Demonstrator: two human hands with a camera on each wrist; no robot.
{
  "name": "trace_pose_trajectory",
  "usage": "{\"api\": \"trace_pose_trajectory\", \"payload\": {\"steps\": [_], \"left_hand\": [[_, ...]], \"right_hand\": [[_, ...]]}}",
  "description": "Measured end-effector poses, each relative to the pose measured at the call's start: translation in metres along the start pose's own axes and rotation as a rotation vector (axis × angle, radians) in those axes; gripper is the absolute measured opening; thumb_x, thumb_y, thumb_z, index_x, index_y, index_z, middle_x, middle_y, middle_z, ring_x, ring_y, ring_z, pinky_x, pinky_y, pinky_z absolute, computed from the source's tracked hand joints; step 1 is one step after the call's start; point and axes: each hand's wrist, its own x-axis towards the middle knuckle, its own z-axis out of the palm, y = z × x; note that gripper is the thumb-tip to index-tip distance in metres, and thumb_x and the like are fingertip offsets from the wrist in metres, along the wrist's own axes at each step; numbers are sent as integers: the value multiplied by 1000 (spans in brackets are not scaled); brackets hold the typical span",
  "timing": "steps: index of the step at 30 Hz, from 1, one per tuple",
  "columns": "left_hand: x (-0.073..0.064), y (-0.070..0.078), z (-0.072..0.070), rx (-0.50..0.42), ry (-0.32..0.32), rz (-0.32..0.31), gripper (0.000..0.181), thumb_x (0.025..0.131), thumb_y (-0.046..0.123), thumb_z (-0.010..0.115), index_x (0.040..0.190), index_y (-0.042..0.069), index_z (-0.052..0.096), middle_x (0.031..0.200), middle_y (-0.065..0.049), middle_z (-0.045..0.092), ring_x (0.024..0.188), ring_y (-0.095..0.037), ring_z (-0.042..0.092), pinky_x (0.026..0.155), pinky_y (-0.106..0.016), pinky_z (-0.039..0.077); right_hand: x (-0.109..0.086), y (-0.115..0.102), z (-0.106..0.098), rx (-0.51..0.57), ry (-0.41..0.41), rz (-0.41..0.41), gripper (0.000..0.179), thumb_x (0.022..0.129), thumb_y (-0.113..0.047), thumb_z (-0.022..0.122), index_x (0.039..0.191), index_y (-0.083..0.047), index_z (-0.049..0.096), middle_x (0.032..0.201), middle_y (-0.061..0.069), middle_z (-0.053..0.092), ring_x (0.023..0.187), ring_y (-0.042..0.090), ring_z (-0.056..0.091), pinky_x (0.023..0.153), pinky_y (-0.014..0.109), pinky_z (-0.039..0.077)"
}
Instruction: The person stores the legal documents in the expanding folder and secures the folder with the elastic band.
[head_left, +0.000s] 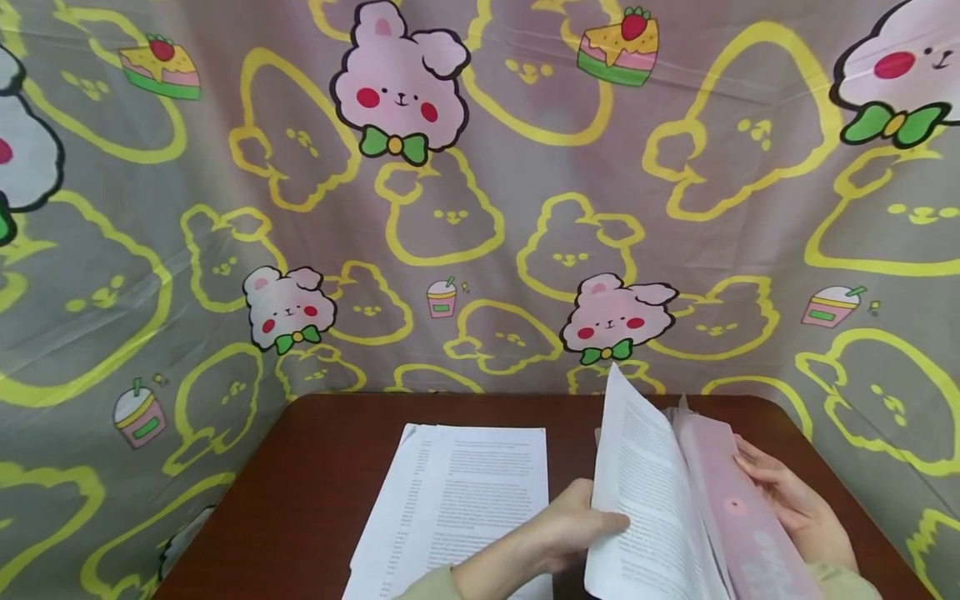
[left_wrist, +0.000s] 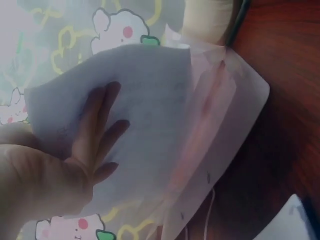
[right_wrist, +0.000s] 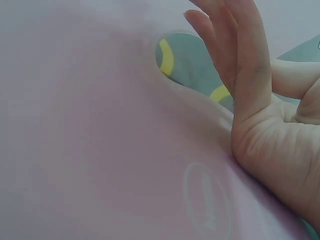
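A printed sheet of paper [head_left: 637, 492], perhaps with more behind it, stands tilted at the mouth of a pink translucent folder [head_left: 731, 500]. My left hand [head_left: 573, 521] pinches the paper's left edge, thumb on the printed side and fingers spread behind it, as the left wrist view shows with the hand [left_wrist: 87, 145] against the sheet [left_wrist: 150, 110]. At the folder's right side, my right hand [head_left: 798, 500] holds its edge. In the right wrist view the folder [right_wrist: 110, 140] fills much of the frame, beside the right hand [right_wrist: 270, 115]. The folder's inside is mostly hidden.
A stack of printed papers [head_left: 480, 492] lies on the dark brown table [head_left: 300, 483], left of the folder. Patterned fabric [head_left: 465, 333] with rabbit drawings hangs close behind the table and along both sides.
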Motion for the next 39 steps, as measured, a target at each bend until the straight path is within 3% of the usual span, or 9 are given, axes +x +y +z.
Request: {"api": "trace_pose_trajectory", "payload": {"steps": [7,11,18,28,32,35,39], "left_hand": [[-2,6,-6,4,-10,10,29,102,-2,55,129,-10,63,118,-27,78,118,-53,75,95,-59,65],[-1,-1,3,41,-13,-7,24,102,-1,58,124,-7,65,111,-22,80,112,-50,78,87,-56,67],[3,-8,16,62,46,-7,17,101,1,62,116,-4,70,102,-17,81,103,-44,82,80,-52,69],[1,-5,4,83,27,27,21,94,-5,63,115,-6,71,102,-20,81,100,-48,81,77,-51,70],[1,-4,10,72,24,46,26,90,-5,65,114,-4,74,100,-16,83,94,-38,83,73,-45,70],[2,-4,17,78,56,44,23,88,-5,66,109,-2,74,95,-10,81,90,-28,82,73,-39,70],[4,-5,22,104,114,34,20,87,-6,68,105,1,72,91,-7,79,87,-25,82,73,-37,70]], "right_hand": [[4,-3,6,15,13,-2,82,114,-14,-10,161,-21,57,157,6,64,146,19,61,126,36,49],[4,-4,3,-45,23,-20,81,115,-8,-7,160,-20,58,157,4,65,144,18,62,124,34,51],[3,-4,3,-61,34,-28,79,115,-7,-4,159,-20,60,158,3,65,144,16,62,123,33,51],[3,-5,6,-69,29,-10,81,115,-8,-7,160,-21,59,156,3,66,142,17,64,122,33,52],[2,-6,7,-57,16,-15,80,115,-9,-7,161,-21,57,156,4,65,143,18,63,123,34,51],[2,-6,7,-60,16,-13,80,115,-9,-7,161,-20,57,157,4,65,144,17,62,123,34,51],[3,-7,7,-62,42,-12,79,115,-10,-6,159,-20,59,157,2,64,143,16,62,123,32,51]]}}
